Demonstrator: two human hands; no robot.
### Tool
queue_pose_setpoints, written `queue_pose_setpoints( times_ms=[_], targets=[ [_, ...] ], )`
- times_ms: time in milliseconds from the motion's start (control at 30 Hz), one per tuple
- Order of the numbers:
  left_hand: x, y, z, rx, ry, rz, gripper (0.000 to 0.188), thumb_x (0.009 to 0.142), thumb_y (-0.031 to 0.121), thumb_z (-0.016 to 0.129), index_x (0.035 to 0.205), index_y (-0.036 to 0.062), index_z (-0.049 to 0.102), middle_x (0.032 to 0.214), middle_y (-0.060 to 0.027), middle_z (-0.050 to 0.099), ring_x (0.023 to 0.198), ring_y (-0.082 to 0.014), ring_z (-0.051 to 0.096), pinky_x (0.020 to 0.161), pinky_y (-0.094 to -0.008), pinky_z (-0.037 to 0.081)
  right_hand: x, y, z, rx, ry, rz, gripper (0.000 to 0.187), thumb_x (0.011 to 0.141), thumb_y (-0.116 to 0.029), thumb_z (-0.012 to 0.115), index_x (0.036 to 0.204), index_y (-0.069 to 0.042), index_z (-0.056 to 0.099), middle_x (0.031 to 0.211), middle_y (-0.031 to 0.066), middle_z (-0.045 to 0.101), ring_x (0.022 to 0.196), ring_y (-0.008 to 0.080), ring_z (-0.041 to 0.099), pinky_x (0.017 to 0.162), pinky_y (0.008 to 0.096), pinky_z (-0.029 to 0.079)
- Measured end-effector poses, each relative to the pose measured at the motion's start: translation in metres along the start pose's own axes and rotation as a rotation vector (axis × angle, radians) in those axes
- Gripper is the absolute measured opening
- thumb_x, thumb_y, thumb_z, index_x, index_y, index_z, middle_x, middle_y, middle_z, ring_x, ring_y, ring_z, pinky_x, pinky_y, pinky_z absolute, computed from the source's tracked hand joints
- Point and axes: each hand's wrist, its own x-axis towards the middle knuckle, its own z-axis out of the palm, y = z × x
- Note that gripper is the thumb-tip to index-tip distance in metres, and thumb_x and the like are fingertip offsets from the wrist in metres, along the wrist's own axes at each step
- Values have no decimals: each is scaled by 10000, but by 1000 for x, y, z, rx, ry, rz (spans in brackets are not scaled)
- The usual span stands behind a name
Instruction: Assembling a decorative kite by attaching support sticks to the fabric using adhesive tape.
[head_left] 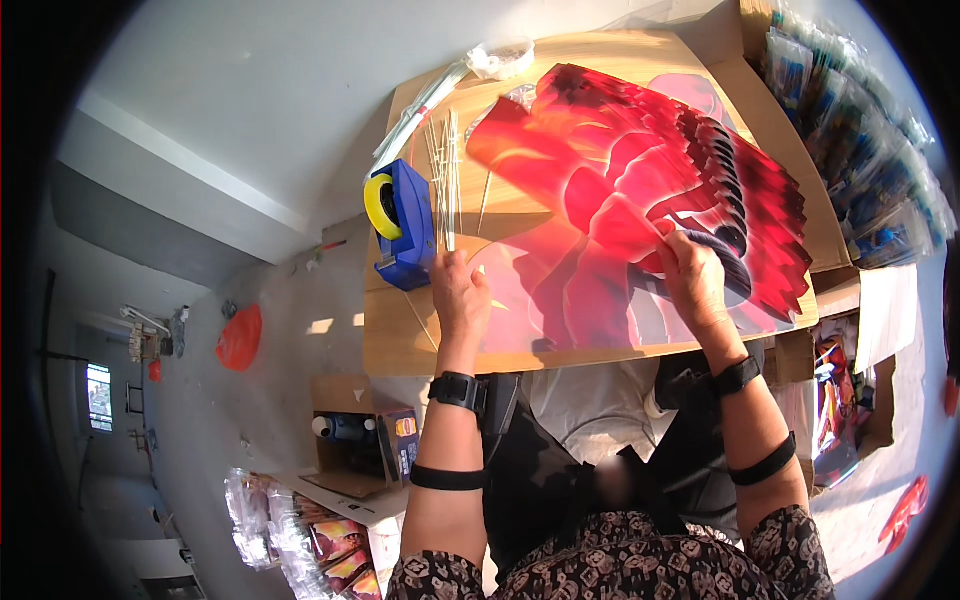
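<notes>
My left hand [461,297] is closed at the near ends of a bundle of thin pale sticks [446,190] lying on the wooden table [400,335]. How many sticks its fingers grip is hidden. With thumb and fingers pinched, my right hand [692,275] holds the near part of a glossy red printed sheet [640,160]. This red piece seems to be a fanned stack with dark, scalloped edges on the right. Beneath it lies a paler pink printed sheet [530,290]. A blue tape dispenser [408,235] with a yellow roll stands just left of my left hand.
Long white rods [425,110] lie at the table's far left edge, near a small white bowl [502,58]. At right, clear-wrapped packages [860,140] fill a cardboard box. Below the table's left side sits an open carton [350,440]. A red bag [240,338] lies on the floor.
</notes>
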Motion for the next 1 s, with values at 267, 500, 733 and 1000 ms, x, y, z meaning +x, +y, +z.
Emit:
queue_pose_setpoints(
  times_ms=[267,500,733,1000],
  targets=[
    [67,-5,15,206,-254,-159,202,840,37,528,957,-110,602,1048,-279,578,914,-436,620,810,-469,516,68,56,-15,-56,-27,240,234,815,-267,658,793,-36,620,763,202,632,789,387,621,671,455,478],
    [103,3,17,360,-442,-349,229,885,81,500,973,-66,653,1050,-301,643,1002,-411,643,829,-449,549,91,87,1,-219,-81,202,244,790,-272,675,866,-43,639,848,188,657,863,371,628,735,458,488],
    [110,1,17,385,-446,-412,259,868,92,497,1032,-22,662,1081,-259,647,1052,-398,620,895,-453,512,91,92,3,-263,-120,150,263,767,-252,692,930,-54,632,881,168,650,884,361,625,754,453,493],
    [92,8,3,313,-361,-357,226,886,97,501,1017,-41,624,1020,-286,657,1006,-409,638,846,-472,529,75,85,-10,-249,49,46,341,708,-139,721,1018,-45,612,1037,141,599,1025,344,566,839,422,481]
  ],
)
